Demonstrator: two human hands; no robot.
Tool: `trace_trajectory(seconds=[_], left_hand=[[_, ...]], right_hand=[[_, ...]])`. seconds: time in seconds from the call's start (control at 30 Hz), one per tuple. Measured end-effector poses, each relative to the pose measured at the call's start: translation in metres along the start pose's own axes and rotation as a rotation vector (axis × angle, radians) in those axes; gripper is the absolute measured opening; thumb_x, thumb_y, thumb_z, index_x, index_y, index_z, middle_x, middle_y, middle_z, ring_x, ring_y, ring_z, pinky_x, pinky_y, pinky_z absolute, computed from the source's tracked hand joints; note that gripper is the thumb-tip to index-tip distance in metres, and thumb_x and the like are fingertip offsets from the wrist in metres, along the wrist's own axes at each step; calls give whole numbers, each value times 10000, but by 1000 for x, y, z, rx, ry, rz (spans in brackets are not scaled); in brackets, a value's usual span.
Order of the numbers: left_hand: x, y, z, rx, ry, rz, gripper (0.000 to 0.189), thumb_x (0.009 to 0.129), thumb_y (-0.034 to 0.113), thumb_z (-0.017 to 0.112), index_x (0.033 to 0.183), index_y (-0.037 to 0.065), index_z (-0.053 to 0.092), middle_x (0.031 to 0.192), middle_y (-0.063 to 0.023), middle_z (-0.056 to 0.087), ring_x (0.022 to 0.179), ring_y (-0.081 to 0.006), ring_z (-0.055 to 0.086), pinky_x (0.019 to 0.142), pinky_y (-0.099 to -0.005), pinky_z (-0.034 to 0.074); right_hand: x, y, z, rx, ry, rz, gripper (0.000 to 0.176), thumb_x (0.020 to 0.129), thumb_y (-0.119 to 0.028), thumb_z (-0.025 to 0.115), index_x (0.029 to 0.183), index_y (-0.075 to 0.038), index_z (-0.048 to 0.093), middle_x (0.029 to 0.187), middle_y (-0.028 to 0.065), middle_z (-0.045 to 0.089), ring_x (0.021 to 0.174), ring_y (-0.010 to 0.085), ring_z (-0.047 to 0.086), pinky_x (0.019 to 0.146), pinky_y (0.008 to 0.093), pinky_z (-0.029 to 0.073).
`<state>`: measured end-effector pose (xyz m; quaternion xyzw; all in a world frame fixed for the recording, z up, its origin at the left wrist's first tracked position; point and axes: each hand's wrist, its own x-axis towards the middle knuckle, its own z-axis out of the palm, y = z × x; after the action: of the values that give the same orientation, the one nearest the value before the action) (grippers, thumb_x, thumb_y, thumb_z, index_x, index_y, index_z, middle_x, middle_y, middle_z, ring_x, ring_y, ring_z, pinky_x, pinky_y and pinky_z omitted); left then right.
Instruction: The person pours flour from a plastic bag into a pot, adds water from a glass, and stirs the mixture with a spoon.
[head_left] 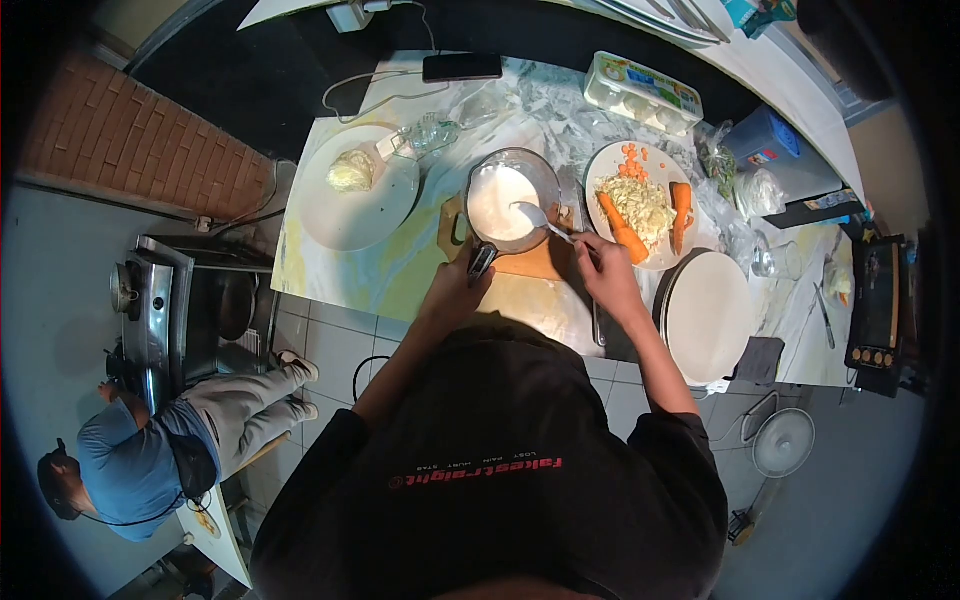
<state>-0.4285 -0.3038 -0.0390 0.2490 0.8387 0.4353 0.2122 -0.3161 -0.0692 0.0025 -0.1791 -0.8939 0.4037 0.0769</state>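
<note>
A see-through pot [553, 172] holds a creamy white mixture [498, 207] and stands on a wooden board [540, 265]. My left hand [462, 284] is closed on the pot's dark handle [482, 262] at its near side. In my right hand [608, 272] is a metal spoon [535, 214], its bowl dipping into the mixture. Just right of the pot, a white plate [592, 172] carries shredded cabbage [645, 205], diced carrot [632, 160] and larger carrot pieces [622, 228]. My right hand is close to this plate's lower edge.
At left, a large plate [340, 225] bears a pale, rounded lump [351, 171]. An egg carton [643, 93] and a phone [462, 67] lie at the back. Stacked plates [708, 315] stand right of my right arm. Another person [150, 450] is by the stove [160, 310].
</note>
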Motion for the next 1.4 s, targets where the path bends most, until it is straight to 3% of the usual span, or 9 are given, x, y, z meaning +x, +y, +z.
trace_trajectory(seconds=[0.03, 0.1, 0.23, 0.43, 0.63, 0.7, 0.93, 1.0, 1.4], left_hand=[[0, -1, 0, -2, -8, -12, 376, 888, 228, 681, 1149, -11, 552, 875, -243, 683, 804, -435, 673, 661, -470, 517], [0, -1, 1, -5, -13, -24, 382, 887, 227, 682, 1157, -9, 549, 879, -246, 683, 808, -438, 672, 663, -471, 518], [-2, 2, 2, 4, -16, 7, 383, 891, 226, 678, 1165, -3, 541, 861, -248, 680, 787, -446, 668, 656, -482, 516], [-3, 3, 2, 40, -5, 13, 379, 892, 223, 677, 1163, -5, 540, 844, -251, 677, 770, -449, 665, 651, -493, 514], [-3, -2, 7, 49, 20, 50, 398, 892, 227, 682, 1176, -12, 537, 834, -253, 677, 757, -445, 668, 641, -494, 516], [-3, 0, 5, 30, 12, 40, 404, 892, 227, 683, 1181, -14, 535, 835, -254, 678, 757, -445, 669, 638, -494, 518], [-5, -2, 8, 44, 38, 64, 407, 893, 224, 684, 1188, -11, 532, 858, -254, 679, 764, -444, 670, 640, -500, 521], [-5, -3, 9, 48, 33, 56, 411, 893, 224, 684, 1196, -8, 529, 871, -257, 679, 773, -448, 669, 646, -505, 522], [-5, 3, 7, 29, -23, -16, 416, 899, 235, 671, 1210, -3, 531, 865, -254, 682, 782, -444, 674, 661, -499, 526]], right_hand=[[0, 1, 1, -1, -1, 0, 176, 943, -74, 546, 1051, 8, 658, 690, 204, 621, 548, 305, 592, 531, 367, 437], [1, 0, 2, 6, 21, 53, 181, 908, -70, 576, 1050, -4, 667, 740, 261, 635, 662, 405, 637, 617, 445, 479], [1, -17, 1, -41, 31, 50, 186, 905, -66, 569, 1059, -41, 671, 741, 254, 640, 661, 408, 640, 625, 452, 489], [13, -12, 10, -170, 14, -187, 219, 878, -63, 595, 1086, -75, 662, 715, 241, 647, 695, 405, 659, 648, 474, 527], [22, -14, 9, -547, -10, -273, 233, 834, -73, 587, 1048, -45, 676, 781, 200, 684, 704, 367, 689, 618, 451, 557], [28, -19, 7, -625, -74, -301, 204, 883, -93, 576, 1058, -74, 679, 799, 204, 673, 717, 376, 676, 637, 468, 543], [42, -32, 1, -451, -325, -338, 154, 897, -80, 569, 974, -6, 680, 833, 237, 657, 771, 422, 647, 707, 487, 513], [40, -39, 6, -237, -275, -348, 134, 879, -76, 571, 823, 31, 630, 756, 281, 611, 764, 434, 633, 694, 504, 501], [47, -37, 12, -188, -207, -433, 159, 917, -116, 581, 1000, -31, 687, 863, 214, 665, 813, 402, 646, 732, 476, 513]])
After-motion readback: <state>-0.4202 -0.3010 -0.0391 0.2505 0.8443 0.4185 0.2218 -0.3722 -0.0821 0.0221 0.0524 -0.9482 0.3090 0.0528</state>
